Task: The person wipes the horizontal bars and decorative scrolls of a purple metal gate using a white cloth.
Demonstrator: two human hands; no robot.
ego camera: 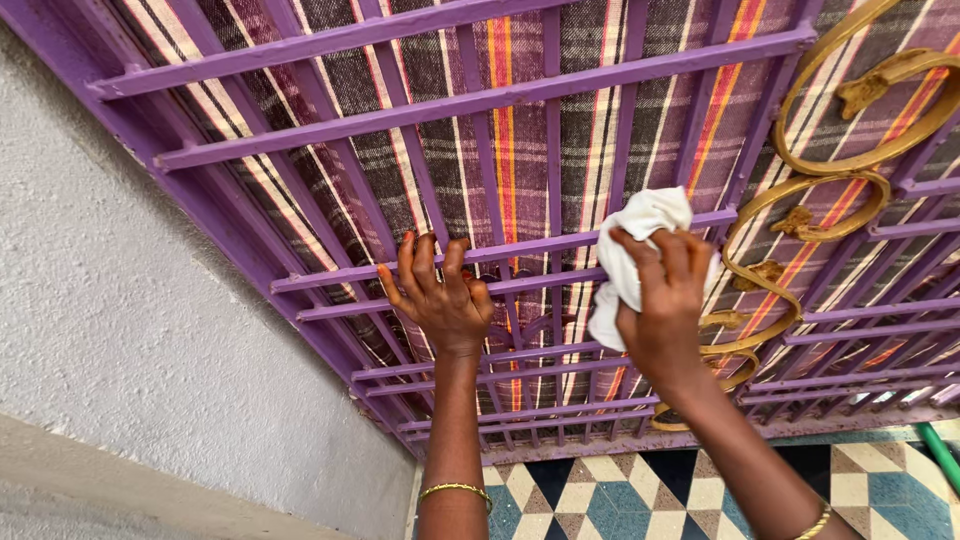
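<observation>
Bunched in the right hand [665, 300], a white cloth [630, 262] is pinched between the curled fingers and thumb and pressed against a horizontal bar of the purple metal grille [480, 100], just left of the gold scrollwork [850, 190] that curls across the grille's right side. Part of the cloth sticks out above the knuckles and part hangs down past the wrist on the left. The left hand [440, 295] holds nothing; its fingers are spread and hooked over a neighbouring bar at about the same height, near the right hand but not touching it. Behind the bars hangs a plaid fabric [510, 150] in grey and purple with orange and cream stripes. Each wrist wears a thin gold bangle [455, 490]. A rough grey-white plastered wall [120, 300] meets the grille on the left, and below it lies a floor of patterned tiles [600, 500] in teal, cream and black, with a green pipe [940, 455] at the far right edge.
</observation>
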